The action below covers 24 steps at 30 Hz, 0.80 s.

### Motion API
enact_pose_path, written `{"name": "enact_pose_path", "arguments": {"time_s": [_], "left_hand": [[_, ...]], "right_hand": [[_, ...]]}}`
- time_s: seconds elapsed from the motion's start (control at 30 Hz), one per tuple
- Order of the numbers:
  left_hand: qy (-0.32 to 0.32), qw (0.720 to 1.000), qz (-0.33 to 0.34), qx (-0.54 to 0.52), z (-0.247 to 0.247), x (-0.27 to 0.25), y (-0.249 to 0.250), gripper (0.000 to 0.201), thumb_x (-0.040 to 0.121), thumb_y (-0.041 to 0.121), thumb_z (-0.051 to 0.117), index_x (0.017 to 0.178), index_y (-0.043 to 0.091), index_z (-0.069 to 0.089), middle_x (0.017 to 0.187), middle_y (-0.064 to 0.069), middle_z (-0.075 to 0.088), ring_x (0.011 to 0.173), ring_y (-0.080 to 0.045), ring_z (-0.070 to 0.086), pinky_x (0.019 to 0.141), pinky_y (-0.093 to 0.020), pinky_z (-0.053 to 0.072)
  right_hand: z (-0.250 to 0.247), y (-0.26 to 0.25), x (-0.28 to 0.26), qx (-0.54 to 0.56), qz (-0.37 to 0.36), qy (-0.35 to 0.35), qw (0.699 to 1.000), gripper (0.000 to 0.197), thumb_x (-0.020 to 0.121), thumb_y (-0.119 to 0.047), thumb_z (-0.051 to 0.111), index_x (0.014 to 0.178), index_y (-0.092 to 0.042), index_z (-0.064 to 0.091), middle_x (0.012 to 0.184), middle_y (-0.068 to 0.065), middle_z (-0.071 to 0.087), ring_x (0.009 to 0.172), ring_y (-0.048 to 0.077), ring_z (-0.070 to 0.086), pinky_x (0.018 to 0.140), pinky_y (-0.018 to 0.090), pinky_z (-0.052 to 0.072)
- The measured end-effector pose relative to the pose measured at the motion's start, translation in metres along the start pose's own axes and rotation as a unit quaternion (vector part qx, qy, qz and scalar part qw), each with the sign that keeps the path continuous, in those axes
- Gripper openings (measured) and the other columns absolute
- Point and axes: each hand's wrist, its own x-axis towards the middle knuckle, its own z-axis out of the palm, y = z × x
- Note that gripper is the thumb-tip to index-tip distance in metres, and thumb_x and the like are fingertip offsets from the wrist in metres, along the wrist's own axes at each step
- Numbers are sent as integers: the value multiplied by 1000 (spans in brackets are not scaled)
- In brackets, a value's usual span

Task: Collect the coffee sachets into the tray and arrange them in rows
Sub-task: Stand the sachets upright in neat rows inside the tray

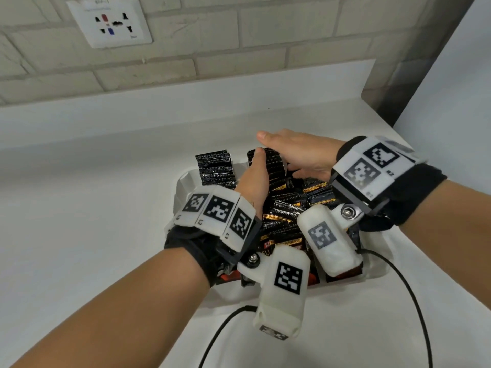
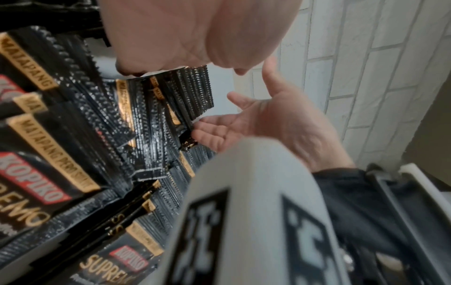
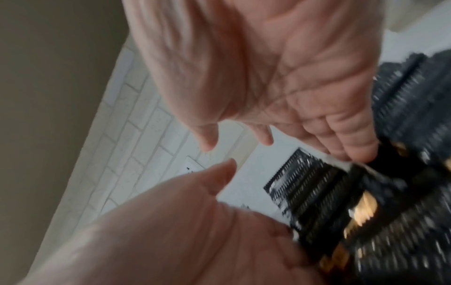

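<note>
Your left hand (image 1: pixel 256 179) stands edge-on with straight fingers against one side of an upright row of coffee sachets (image 1: pixel 273 166) at the far edge of the tray (image 1: pixel 186 181). Your right hand (image 1: pixel 300 152) is spread flat and relaxed over the other side, gripping nothing. So the row is only squeezed between two palms, and if either hand lifts away unevenly the sachets will likely fan out and topple onto the loose heap (image 1: pixel 289 205) filling the near half of the tray. A second upright row (image 1: pixel 215 167) stands just beside, at the tray's far left corner. Push sideways too hard and you may knock it over the rim onto the worktop (image 1: pixel 93 208). The wrist cables (image 1: pixel 414 301) trail past the tray's near edge (a snag there could drag it).
</note>
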Motion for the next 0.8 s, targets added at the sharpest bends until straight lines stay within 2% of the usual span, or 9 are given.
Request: {"name": "enact_pose_path", "arguments": {"time_s": [0.07, 0.1, 0.17, 0.23, 0.3, 0.37, 0.5, 0.63, 0.8], "left_hand": [[-12, 999, -17, 35, -3, -10, 1, 52, 90, 50, 37, 124, 14, 55, 127, -7, 56, 116, -18, 53, 106, -39, 37], [-16, 998, -15, 57, -5, -18, 3, 56, 89, 45, 42, 134, 12, 46, 131, 1, 47, 116, -12, 47, 108, -35, 30], [-16, 995, 13, 102, -9, -35, 8, 56, 93, 33, 46, 142, 9, 31, 124, 1, 41, 102, -6, 40, 95, -26, 25], [-10, 984, 67, 163, -16, -51, 15, 60, 94, 27, 47, 146, 12, 22, 144, -2, 36, 113, -7, 36, 91, -23, 23], [-16, 956, 128, 263, -26, -64, 22, 59, 94, 21, 49, 147, 19, 24, 148, 3, 35, 123, -5, 36, 89, -10, 26], [-48, 890, 184, 415, -36, -77, 21, 52, 93, 18, 52, 142, 24, 35, 139, 8, 46, 114, 0, 43, 80, -1, 29], [-101, 738, 212, 632, -46, -86, -2, 51, 88, 32, 60, 135, 26, 41, 127, 7, 50, 113, -8, 39, 91, -17, 30], [-112, 696, 193, 682, -37, -81, -18, 54, 83, 38, 65, 127, 20, 39, 122, 1, 50, 101, -14, 35, 84, -23, 31], [-88, 654, 207, 722, -23, -75, -20, 55, 82, 42, 65, 119, 14, 36, 119, -4, 51, 92, -17, 32, 85, -29, 35]], "right_hand": [[-6, -1, -4, -53, -16, 25, 998, 49, 99, -35, 35, 136, -3, 36, 134, 25, 45, 117, 38, 50, 98, 47, 44], [-9, -1, -5, -79, -28, 32, 996, 42, 98, -27, 38, 131, 0, 42, 125, 25, 53, 109, 37, 57, 92, 45, 49], [-14, 2, -7, -153, -55, 27, 986, 28, 96, -16, 47, 120, -7, 53, 95, 7, 64, 81, 20, 64, 69, 29, 54], [-16, 9, -8, -264, -78, 4, 961, 23, 90, -12, 56, 113, -15, 61, 77, -10, 58, 68, 4, 53, 65, 20, 44], [-11, 18, -8, -348, -81, -25, 934, 27, 86, -12, 62, 113, -18, 62, 85, -9, 62, 79, 6, 54, 79, 24, 43], [-7, 27, -6, -400, -94, -20, 911, 31, 84, -16, 65, 114, -21, 62, 105, -3, 64, 95, 13, 57, 88, 30, 44], [-4, 31, -4, -442, -110, -17, 890, 35, 84, -21, 66, 118, -23, 58, 111, -4, 62, 104, 15, 55, 83, 28, 41], [-1, 30, -2, -476, -112, -27, 872, 43, 81, -28, 68, 121, -25, 53, 109, -8, 60, 96, 10, 50, 80, 28, 42], [2, 32, 1, -507, -132, -23, 852, 44, 80, -30, 68, 120, -25, 49, 110, -8, 57, 106, 14, 51, 75, 27, 39]]}}
